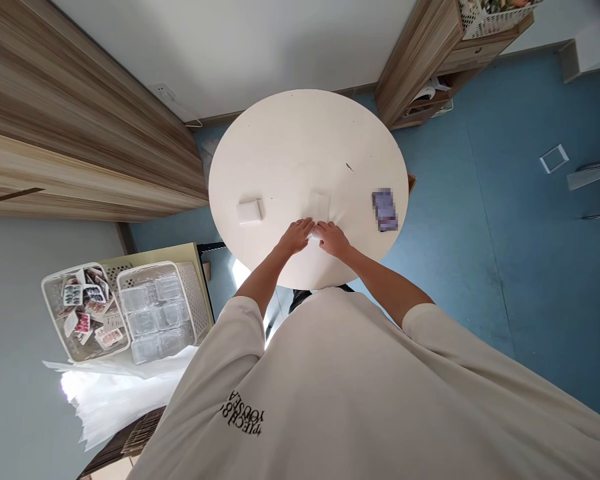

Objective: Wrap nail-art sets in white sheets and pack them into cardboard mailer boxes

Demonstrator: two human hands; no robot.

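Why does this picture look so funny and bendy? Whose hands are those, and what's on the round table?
The camera sits on a person's head and looks down, so you see their shirt and arms from above. The left hand and right hand meet at the near edge of the round white table, pinching something small and white; I can't tell what it is. On the table lie a white block, a pale flat piece and a blurred-out item. Baskets of small packs stand at the left.

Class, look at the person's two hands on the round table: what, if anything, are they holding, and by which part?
Both hands, left hand and right hand, meet on a small white item at the table edge, fingertips pinching its near end. What it is cannot be told.
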